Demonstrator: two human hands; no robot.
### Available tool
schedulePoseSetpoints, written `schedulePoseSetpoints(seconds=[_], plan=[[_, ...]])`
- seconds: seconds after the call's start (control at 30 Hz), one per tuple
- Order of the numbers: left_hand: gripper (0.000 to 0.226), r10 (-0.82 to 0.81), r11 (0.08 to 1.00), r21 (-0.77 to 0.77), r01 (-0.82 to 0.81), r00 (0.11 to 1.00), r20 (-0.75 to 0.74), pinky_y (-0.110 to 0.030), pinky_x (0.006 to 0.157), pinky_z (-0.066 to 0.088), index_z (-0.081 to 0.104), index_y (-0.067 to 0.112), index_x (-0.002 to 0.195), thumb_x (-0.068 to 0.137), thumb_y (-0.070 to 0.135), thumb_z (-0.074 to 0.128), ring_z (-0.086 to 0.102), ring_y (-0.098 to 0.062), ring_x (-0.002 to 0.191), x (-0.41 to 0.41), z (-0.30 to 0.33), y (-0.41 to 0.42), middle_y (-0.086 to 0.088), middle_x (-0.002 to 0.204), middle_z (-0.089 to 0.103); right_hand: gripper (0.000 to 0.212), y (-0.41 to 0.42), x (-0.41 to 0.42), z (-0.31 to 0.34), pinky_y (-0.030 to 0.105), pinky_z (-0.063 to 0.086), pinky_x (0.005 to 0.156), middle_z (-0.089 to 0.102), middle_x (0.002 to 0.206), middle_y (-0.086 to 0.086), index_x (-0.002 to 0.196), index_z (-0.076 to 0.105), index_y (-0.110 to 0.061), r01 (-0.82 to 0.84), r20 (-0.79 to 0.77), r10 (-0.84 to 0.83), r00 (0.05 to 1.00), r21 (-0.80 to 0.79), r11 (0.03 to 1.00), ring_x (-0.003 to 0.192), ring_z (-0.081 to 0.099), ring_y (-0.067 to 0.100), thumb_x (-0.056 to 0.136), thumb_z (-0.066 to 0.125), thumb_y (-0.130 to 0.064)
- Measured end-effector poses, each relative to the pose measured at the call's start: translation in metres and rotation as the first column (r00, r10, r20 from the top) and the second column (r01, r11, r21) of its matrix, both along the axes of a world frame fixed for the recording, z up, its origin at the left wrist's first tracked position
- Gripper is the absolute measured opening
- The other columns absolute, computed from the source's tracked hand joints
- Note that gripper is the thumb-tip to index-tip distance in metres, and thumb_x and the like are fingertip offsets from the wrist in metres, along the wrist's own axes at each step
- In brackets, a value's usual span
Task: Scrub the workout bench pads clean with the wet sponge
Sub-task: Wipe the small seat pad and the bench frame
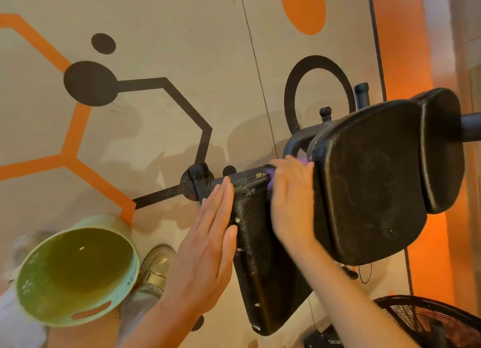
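Both hands were on the bench gear. Left hand (208, 233) was flat and open, fingers straight and together, palm pressed against the left side of the narrow black pad (256, 246) that hung down between the two hands. Right hand (291, 204) was curled shut around a purple sponge (304, 160), and only little bits of purple poked out above and to the left of the fingers. It was blurry, so I couldn't tell exactly how much of the sponge touched the pad, but it sat right at the top edge of the narrow pad, up against the left edge of the big pad.

Going by size: the floor (161, 35) behind everything was tan with orange and black hexagon lines and dots. Right of the right hand was the big black seat pad (369, 181), with a textured surface and faint smears on it, and another rounded pad (442, 149) behind that. Below and left of the left hand sat a pale green bucket (75, 272), tilted in the view, with murky water inside. Low right, under the right forearm, was part of a black fan grille (426, 321). Between the bucket and the left forearm was a tan shoe (156, 267). Just above the left fingertips was the black frame bar (244, 177) with a round end cap (199, 181).
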State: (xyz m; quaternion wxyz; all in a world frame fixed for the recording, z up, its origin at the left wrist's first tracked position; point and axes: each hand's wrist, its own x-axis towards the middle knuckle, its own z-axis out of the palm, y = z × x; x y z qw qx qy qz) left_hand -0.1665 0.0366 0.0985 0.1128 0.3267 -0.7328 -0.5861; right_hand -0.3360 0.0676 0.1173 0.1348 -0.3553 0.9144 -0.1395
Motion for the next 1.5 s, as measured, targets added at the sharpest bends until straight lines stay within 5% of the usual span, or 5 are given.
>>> schedulePoseSetpoints(seconds=[0.37, 0.53, 1.03, 1.17, 1.5], plan=[[0.059, 0.022, 0.983, 0.179, -0.037, 0.996, 0.086, 0.000, 0.111, -0.006, -0.009, 0.044, 0.151, 0.094, 0.056, 0.004, -0.008, 0.017, 0.142, 0.011, 0.010, 0.003, 0.033, 0.156, -0.007, 0.035, -0.014, 0.011, 0.007, 0.047, 0.017, 0.120, 0.061, 0.087, -0.008, 0.076, 0.060, -0.016, 0.019, 0.008, -0.019, 1.000, -0.003, 1.000, 0.106, 0.053, 0.005, 0.101, 0.035, -0.018], [0.058, 0.028, 0.975, 0.218, -0.045, 0.996, 0.083, 0.000, 0.111, -0.002, -0.005, 0.041, 0.152, 0.097, 0.054, 0.007, -0.004, 0.018, 0.142, 0.016, 0.012, 0.012, 0.031, 0.157, -0.005, 0.040, -0.008, 0.039, 0.014, 0.026, 0.020, 0.117, 0.069, 0.101, -0.004, 0.096, 0.069, -0.015, -0.413, 0.122, 0.413, 0.902, -0.028, 0.910, 0.107, 0.057, 0.004, 0.101, 0.033, -0.031], [0.055, -0.003, 0.958, 0.288, -0.010, 0.999, 0.044, 0.001, 0.111, 0.006, 0.022, 0.040, 0.152, 0.099, 0.051, 0.013, 0.009, 0.020, 0.140, 0.036, 0.001, -0.017, 0.029, 0.158, 0.017, 0.036, -0.025, 0.038, 0.015, 0.046, 0.009, 0.122, 0.059, 0.087, -0.018, 0.074, 0.056, -0.035, -0.104, 0.049, 0.100, 0.994, 0.088, 0.991, 0.111, 0.054, 0.008, 0.099, 0.031, -0.029], [0.053, -0.047, 0.935, 0.352, 0.039, 0.999, 0.014, -0.005, 0.114, 0.010, 0.016, 0.048, 0.150, 0.098, 0.056, 0.014, 0.009, 0.021, 0.140, 0.029, 0.001, -0.033, 0.029, 0.156, 0.018, 0.044, 0.016, 0.082, 0.020, 0.039, 0.011, 0.123, 0.035, 0.154, -0.005, 0.146, 0.038, -0.021, -0.075, 0.098, 0.074, 0.992, 0.004, 0.997, 0.148, 0.017, 0.008, 0.103, 0.035, -0.030], [0.050, -0.089, 0.935, 0.337, 0.115, 0.992, -0.090, -0.036, 0.116, 0.034, 0.032, 0.047, 0.147, 0.099, 0.053, 0.018, 0.035, 0.007, 0.138, 0.018, -0.019, -0.039, 0.021, 0.149, 0.042, 0.047, 0.000, 0.089, 0.011, 0.026, -0.004, 0.122, 0.013, 0.157, -0.009, 0.149, 0.031, -0.020, -0.014, 0.042, 0.017, 0.999, -0.070, 0.997, 0.148, -0.001, 0.004, 0.103, 0.032, -0.030]])
